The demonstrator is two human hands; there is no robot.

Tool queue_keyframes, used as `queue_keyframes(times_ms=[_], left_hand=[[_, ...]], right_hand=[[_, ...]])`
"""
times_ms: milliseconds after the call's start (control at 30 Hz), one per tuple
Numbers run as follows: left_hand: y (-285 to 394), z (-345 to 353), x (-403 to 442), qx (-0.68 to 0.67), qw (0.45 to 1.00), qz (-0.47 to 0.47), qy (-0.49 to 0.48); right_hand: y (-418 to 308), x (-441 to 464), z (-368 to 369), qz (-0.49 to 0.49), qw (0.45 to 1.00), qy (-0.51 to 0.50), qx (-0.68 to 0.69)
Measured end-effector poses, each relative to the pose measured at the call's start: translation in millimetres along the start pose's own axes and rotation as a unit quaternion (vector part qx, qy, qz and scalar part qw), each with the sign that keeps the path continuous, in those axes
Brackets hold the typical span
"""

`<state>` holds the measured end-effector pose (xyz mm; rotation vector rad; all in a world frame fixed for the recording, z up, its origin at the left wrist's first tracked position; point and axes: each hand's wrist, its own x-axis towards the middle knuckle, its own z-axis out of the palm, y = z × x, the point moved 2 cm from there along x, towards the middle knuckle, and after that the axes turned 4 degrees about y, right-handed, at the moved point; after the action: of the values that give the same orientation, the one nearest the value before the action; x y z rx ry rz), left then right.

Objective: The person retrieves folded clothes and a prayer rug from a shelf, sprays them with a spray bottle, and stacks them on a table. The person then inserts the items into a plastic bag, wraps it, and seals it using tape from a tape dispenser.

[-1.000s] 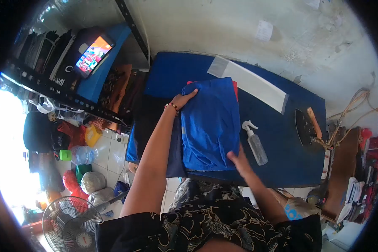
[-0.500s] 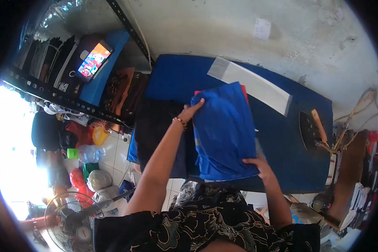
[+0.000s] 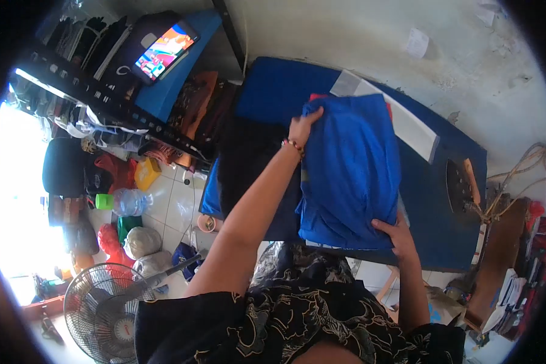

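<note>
A folded blue garment (image 3: 352,170) lies over the table, with a red edge showing beneath its top corners. My left hand (image 3: 305,125) grips the garment's upper left edge, thumb on top and fingers hidden under it. At the lower right corner, my right hand (image 3: 396,235) pinches the same garment, its thumb over the cloth and its fingers underneath. Left of the blue garment lies dark folded cloth (image 3: 252,164), partly covered by my left forearm. A long white strip (image 3: 415,130) that looks like paper or plastic runs behind the garment, which overlaps part of it.
The blue-topped table (image 3: 431,212) meets the wall at the back. An iron (image 3: 461,185) with a wooden handle and cord stands at its right. A shelf at left carries a lit phone (image 3: 164,53) and stacked clothes. A fan (image 3: 112,312) and a bottle (image 3: 130,202) are below left.
The whole view has shifted, so most things appear farther right and higher. The blue garment, held by both hands, now overlaps more of the white strip behind it.
</note>
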<state>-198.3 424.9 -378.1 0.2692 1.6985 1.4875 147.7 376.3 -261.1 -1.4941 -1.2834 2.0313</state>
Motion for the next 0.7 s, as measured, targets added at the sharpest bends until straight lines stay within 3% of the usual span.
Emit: queue_keyframes(times_ms=[133,267,333,400,500,533,633,700], left_hand=[[75,-63,-17,0.122,0.988,0.094,-0.018],[104,-151,-24,0.136,0.988,0.066,-0.009],[97,-183,-36,0.097,0.993,-0.010,-0.059],[52,-205,-29,0.098,0.995,0.001,0.010],[33,-213,-28,0.100,0.989,0.077,0.077],[29,-214,-33,0.103,0.985,0.104,0.094],[34,-216,-41,0.132,0.984,0.065,0.099],[20,-231,-38,0.218,0.963,0.109,0.119]], right_hand=[[-10,-26,65,-0.030,0.999,-0.016,0.010],[35,-15,143,-0.013,0.991,-0.120,0.063],[78,10,174,0.009,0.985,-0.157,0.073],[118,36,191,0.035,0.987,-0.155,0.030],[126,38,195,-0.036,0.990,-0.136,0.000],[125,37,193,-0.037,0.989,-0.137,-0.052],[102,41,173,-0.069,0.961,-0.157,-0.215],[91,59,163,-0.093,0.985,-0.051,-0.138]])
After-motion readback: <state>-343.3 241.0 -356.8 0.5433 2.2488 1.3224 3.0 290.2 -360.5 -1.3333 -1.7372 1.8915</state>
